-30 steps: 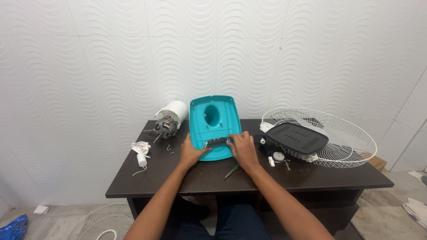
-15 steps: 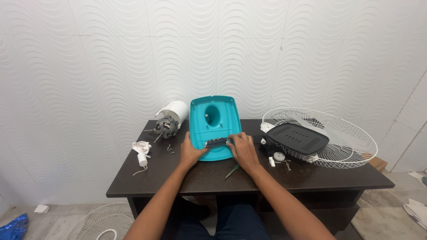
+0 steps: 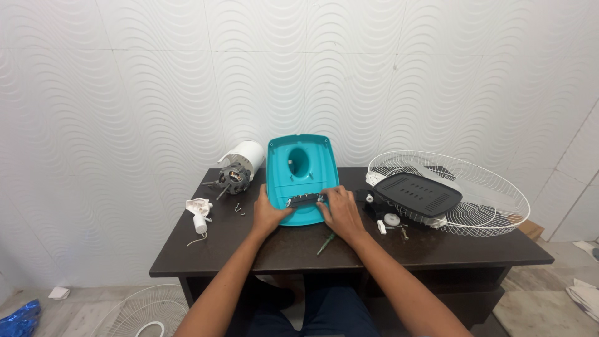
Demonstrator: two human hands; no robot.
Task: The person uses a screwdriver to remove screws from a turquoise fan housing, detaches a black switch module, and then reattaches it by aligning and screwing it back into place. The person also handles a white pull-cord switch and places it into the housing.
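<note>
Bright, even indoor light, soft shadows, sharp focus, slight wide-angle bending.

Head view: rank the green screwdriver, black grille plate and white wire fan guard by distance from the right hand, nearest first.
From the right hand:
1. Green screwdriver, on the desk just below the hand.
2. Black grille plate, to its right, lying on the guard.
3. White wire fan guard, far right end of the desk.

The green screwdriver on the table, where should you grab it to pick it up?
Probably by its green handle, coming from above. The green screwdriver lies flat on the dark table, just beside the right hand, with bare tabletop around it. The handle is the thicker part, so fingers can pinch it across its width. The thin shaft end would be harder to hold.
</note>
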